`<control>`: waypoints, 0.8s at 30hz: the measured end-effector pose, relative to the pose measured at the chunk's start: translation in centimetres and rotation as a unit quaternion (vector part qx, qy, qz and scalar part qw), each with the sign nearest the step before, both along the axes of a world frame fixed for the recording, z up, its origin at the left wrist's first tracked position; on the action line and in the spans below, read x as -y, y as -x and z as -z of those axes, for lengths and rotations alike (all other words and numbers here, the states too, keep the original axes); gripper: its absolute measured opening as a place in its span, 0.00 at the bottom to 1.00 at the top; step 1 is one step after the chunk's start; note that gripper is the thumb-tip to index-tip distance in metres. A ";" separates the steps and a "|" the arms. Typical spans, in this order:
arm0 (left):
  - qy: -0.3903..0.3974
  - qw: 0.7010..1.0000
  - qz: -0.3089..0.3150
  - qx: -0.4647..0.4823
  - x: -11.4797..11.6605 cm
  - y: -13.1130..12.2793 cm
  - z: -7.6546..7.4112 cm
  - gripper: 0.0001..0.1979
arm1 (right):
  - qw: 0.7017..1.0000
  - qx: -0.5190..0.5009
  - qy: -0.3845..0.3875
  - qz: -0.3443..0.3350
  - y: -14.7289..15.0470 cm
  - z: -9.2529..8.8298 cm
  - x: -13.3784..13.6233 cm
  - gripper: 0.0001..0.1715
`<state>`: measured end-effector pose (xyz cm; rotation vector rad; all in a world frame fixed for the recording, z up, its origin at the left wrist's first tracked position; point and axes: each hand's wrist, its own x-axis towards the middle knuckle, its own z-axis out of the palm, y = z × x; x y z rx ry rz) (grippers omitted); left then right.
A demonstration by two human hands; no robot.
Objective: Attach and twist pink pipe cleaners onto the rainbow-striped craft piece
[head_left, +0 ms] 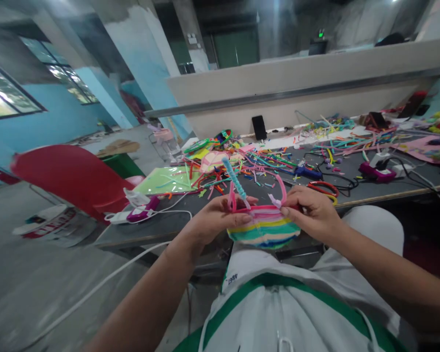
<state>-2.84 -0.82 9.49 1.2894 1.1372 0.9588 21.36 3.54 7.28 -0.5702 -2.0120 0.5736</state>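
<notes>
A small striped basket (266, 229), made of what look like fuzzy pipe cleaners in pink, yellow, teal and blue, is held above my lap at the table's front edge. My left hand (220, 215) grips its left rim, thumb in front and fingers behind. At the right rim, my right hand (311, 210) pinches the edge near a lilac bow-like piece (275, 200). Pink strips curve up from both ends of the rim. From the left part rises a light blue wound stem (234, 181). My fingertips behind the rim are hidden.
Loose coloured pipe cleaners (256, 168) and scraps cover the dark table (161, 227). Beyond them stand a black phone (258, 128) and a low wall. Purple power strips (143, 209) with cables lie left and right. A red chair (69, 176) stands left; a person's hand shows far right.
</notes>
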 end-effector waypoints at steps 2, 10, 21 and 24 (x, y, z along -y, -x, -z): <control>-0.062 0.997 -0.038 0.016 0.5 0.7 -0.2 0.26 | 0.992 0.012 -0.129 0.013 -0.5 -1.1 -0.2 0.04; 0.138 0.955 -0.079 0.251 4.6 -1.6 7.7 0.14 | 0.915 0.124 -0.383 0.026 -0.5 -2.2 -1.7 0.08; 0.085 0.878 0.007 0.471 2.1 -4.4 10.1 0.15 | 0.848 0.223 -0.480 -0.035 1.1 1.7 -1.9 0.07; 0.098 0.866 -0.004 0.491 1.9 -4.4 12.0 0.07 | 0.844 0.225 -0.484 -0.051 0.7 2.5 -2.1 0.09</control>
